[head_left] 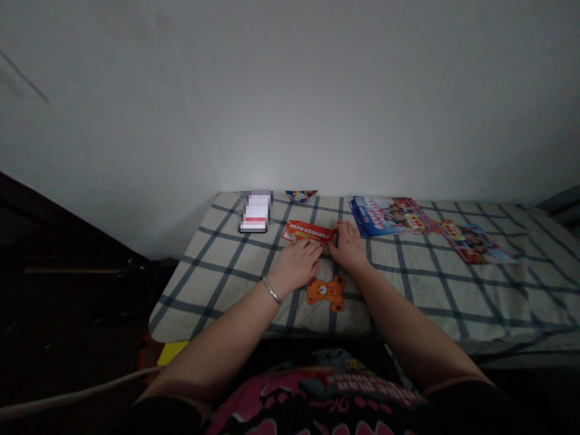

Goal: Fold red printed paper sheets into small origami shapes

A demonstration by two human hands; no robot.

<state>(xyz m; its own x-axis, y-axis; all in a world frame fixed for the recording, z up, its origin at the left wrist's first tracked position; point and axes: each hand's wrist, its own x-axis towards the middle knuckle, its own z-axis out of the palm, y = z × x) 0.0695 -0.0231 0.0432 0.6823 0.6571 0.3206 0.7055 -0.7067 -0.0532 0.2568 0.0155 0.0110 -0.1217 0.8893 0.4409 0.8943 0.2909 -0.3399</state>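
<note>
A red printed leaflet (pixel 308 229), apparently folded into a strip, lies on the checked cloth in front of me. My left hand (pixel 295 263) is on its lower edge, fingers bent and close together over the paper. At the leaflet's right end, my right hand (pixel 348 246) has its fingers curled onto the paper. The fingertips partly cover the lower and right edges, and what is beneath them is hidden. Just below the hands, an orange teddy bear print (pixel 327 292) shows on the cloth.
A lit phone (pixel 256 211), its screen blurred, lies at the back left. A small folded paper triangle (pixel 301 196) sits against the wall. To the right are a stack of colourful leaflets (pixel 389 215) and another leaflet (pixel 478 243). The checked tablecloth (pixel 203 296) reaches the front edge.
</note>
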